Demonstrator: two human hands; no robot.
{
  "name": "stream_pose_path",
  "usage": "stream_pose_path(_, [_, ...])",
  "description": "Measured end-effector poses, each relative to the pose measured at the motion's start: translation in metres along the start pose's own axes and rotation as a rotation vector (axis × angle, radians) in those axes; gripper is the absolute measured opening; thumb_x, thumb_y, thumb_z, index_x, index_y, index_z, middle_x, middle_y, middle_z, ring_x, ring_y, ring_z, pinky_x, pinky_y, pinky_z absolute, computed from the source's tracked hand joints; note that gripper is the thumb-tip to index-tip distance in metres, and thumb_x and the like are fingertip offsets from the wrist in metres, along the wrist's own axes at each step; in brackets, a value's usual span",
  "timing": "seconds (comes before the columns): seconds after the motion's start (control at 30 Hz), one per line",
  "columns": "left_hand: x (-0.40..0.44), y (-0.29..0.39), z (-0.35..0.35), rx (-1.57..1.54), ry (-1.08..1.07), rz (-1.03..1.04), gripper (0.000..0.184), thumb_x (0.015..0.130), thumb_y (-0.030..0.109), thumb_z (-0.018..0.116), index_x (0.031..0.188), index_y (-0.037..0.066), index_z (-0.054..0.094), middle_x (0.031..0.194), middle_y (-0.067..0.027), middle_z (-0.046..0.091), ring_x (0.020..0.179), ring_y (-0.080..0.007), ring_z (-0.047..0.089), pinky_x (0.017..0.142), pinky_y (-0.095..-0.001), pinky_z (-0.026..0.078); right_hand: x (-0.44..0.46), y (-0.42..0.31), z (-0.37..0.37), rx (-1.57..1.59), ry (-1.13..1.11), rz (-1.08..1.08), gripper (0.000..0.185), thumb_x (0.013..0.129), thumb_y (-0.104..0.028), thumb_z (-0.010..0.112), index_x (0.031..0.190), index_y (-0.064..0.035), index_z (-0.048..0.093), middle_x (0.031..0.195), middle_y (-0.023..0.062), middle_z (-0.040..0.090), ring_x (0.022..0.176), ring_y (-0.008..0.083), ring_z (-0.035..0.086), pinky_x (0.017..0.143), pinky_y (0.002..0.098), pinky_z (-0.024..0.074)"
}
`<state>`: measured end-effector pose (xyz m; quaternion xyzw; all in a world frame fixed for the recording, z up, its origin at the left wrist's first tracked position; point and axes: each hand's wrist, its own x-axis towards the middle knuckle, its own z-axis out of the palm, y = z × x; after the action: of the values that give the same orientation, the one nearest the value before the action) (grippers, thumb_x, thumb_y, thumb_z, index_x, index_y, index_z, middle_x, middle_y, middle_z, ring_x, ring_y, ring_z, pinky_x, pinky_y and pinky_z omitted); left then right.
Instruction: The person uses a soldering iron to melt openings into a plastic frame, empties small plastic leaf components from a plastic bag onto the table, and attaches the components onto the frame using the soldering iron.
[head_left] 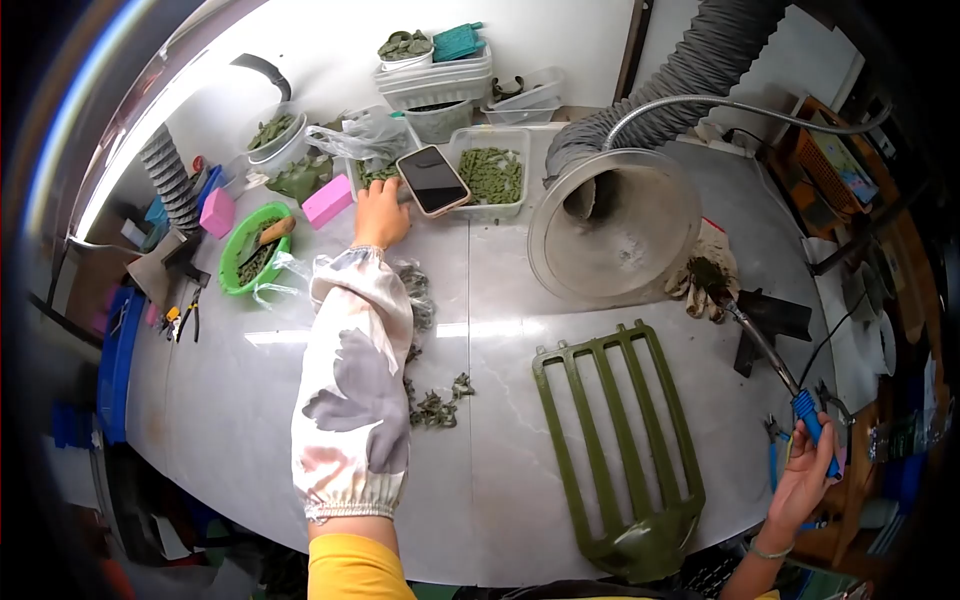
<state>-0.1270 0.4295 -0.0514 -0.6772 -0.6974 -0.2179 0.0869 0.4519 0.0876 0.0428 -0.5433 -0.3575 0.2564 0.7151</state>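
Note:
My left hand [380, 217] reaches forward to the near edge of a tub of green pieces [376, 174], just left of a phone [433, 181]. Its fingers point down and away, so their tips and anything between them are hidden. At the far right, my right hand [803, 468] is closed around the blue handle of a soldering iron [770, 352], a long metal-shafted tool. The tool's far end touches or overlaps a dark green clump [709, 278] on a work glove [690, 290]. Between my arms lies a green slatted grille-like part [625, 455], flat on the table.
A clear funnel-shaped hood [615, 235] on a grey duct [690, 70] stands at the back right. Green scraps [435, 408] lie beside my left sleeve. A green bowl [233, 268], pink blocks [327, 201], pliers [191, 315] and another tub [490, 207] stand around the table.

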Motion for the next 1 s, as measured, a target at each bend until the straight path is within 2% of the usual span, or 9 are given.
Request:
stream_pose_path(0.23, [-0.034,0.002,-0.014,-0.038,-0.005,0.030,0.048,0.081,0.017,0.071,0.126,0.010,0.055,0.122,-0.0161,0.056,0.110,-0.0403,0.050,0.096,-0.0469,0.044,-0.003,0.001,-0.001,0.033,-0.011,-0.008,0.030,0.103,-0.021,0.054,0.119,0.0029,0.062,0.109,0.0090,0.065,0.097,0.0154,0.064,0.090,0.0284,0.0526])
stream_pose_path(0.37, [-0.050,0.009,-0.030,-0.060,-0.075,-0.003,0.066,0.077,0.034,0.077,0.134,0.011,0.053,0.124,-0.0159,0.056,0.116,-0.0406,0.048,0.104,-0.0514,0.038,-0.005,-0.002,-0.001,0.042,-0.027,-0.002,0.029,0.103,-0.021,0.055,0.118,0.0030,0.063,0.109,0.0090,0.066,0.095,0.0152,0.064,0.089,0.0282,0.0535])
stream_pose_path(0.4, [-0.052,0.011,-0.033,0.004,-0.135,-0.027,0.090,0.071,0.054,0.079,0.142,0.009,0.047,0.127,-0.0187,0.055,0.125,-0.0422,0.043,0.110,-0.0580,0.028,-0.005,-0.001,-0.002,0.052,-0.023,0.003,0.029,0.103,-0.021,0.055,0.118,0.0032,0.063,0.110,0.0091,0.066,0.095,0.0153,0.065,0.089,0.0282,0.0539])
stream_pose_path(0.5, [-0.063,0.029,-0.033,0.175,0.073,0.034,0.112,0.066,0.070,0.076,0.150,0.007,0.036,0.127,-0.0254,0.054,0.128,-0.0454,0.042,0.112,-0.0631,0.020,-0.005,-0.003,-0.004,0.071,-0.022,0.014,0.029,0.103,-0.020,0.055,0.118,0.0037,0.063,0.110,0.0093,0.066,0.095,0.0157,0.065,0.089,0.0282,0.0551])
stream_pose_path(0.6, [-0.055,0.051,-0.029,0.081,0.119,0.014,0.127,0.063,0.081,0.070,0.154,0.006,0.024,0.124,-0.0317,0.053,0.127,-0.0490,0.043,0.112,-0.0645,0.018,-0.005,-0.006,-0.004,0.081,-0.030,0.017,0.029,0.103,-0.020,0.055,0.118,0.0042,0.063,0.109,0.0096,0.066,0.095,0.0160,0.066,0.088,0.0283,0.0558])
stream_pose_path(0.7, [-0.048,0.066,-0.028,0.013,0.010,-0.065,0.129,0.065,0.082,0.068,0.156,0.007,0.017,0.123,-0.0329,0.053,0.122,-0.0505,0.046,0.111,-0.0658,0.018,-0.005,-0.006,-0.005,0.092,-0.032,0.019,0.029,0.103,-0.020,0.055,0.117,0.0044,0.063,0.108,0.0101,0.067,0.095,0.0162,0.066,0.088,0.0283,0.0561])
stream_pose_path(0.83, [-0.044,0.063,-0.022,-0.028,-0.010,-0.082,0.114,0.068,0.081,0.066,0.150,0.008,0.037,0.123,-0.0283,0.055,0.122,-0.0443,0.048,0.113,-0.0637,0.017,-0.005,-0.008,-0.003,0.099,-0.020,0.037,0.029,0.103,-0.019,0.055,0.116,0.0042,0.064,0.106,0.0107,0.067,0.094,0.0163,0.066,0.087,0.0281,0.0562])
stream_pose_path(0.93, [-0.047,0.048,-0.025,-0.089,0.020,-0.044,0.098,0.074,0.072,0.070,0.147,0.013,0.043,0.124,-0.0220,0.058,0.124,-0.0373,0.051,0.114,-0.0632,0.016,-0.005,-0.008,-0.002,0.093,-0.019,0.043,0.028,0.103,-0.019,0.055,0.116,0.0039,0.064,0.105,0.0107,0.068,0.094,0.0162,0.066,0.087,0.0276,0.0559])
stream_pose_path(1.0, [-0.049,0.037,-0.026,-0.127,0.013,-0.021,0.095,0.075,0.068,0.072,0.147,0.014,0.043,0.124,-0.0200,0.058,0.125,-0.0353,0.051,0.114,-0.0631,0.016,-0.005,-0.006,-0.002,0.092,-0.019,0.041,0.028,0.103,-0.019,0.055,0.116,0.0037,0.064,0.105,0.0107,0.068,0.094,0.0160,0.066,0.087,0.0271,0.0554])
